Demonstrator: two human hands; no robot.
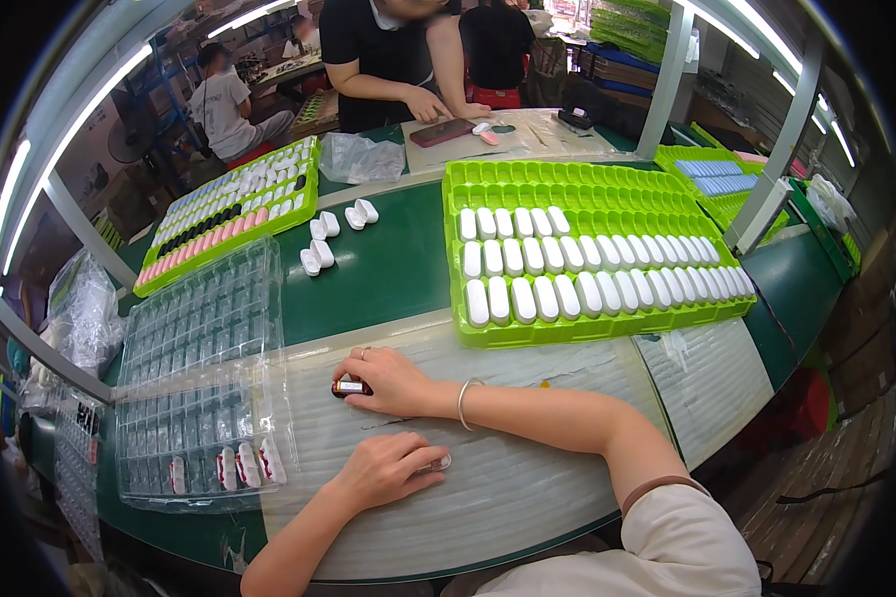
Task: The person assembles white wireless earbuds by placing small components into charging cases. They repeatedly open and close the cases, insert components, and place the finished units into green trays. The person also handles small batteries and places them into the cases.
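Note:
My right hand point(393, 380), with a ring and a bracelet, closes around a small black block with a pale, lit-looking face point(350, 387), held low over the work mat point(508, 383). Nearer to me, my left hand point(390, 470) curls over a small whitish, shiny piece point(436, 464) on the mat; most of that piece is under the fingers. To the left lies a clear plastic compartment tray point(194, 348). Along its near edge stand several small white-and-red pieces point(249, 465).
A bright green tray point(607, 316) with rows of white rounded cases stands ahead right. Three open white cases point(318, 257) lie on the green table. Another green tray point(314, 199) holds white, black and pink cases. Across the table, a person point(408, 70) touches a dark phone-like slab point(442, 132).

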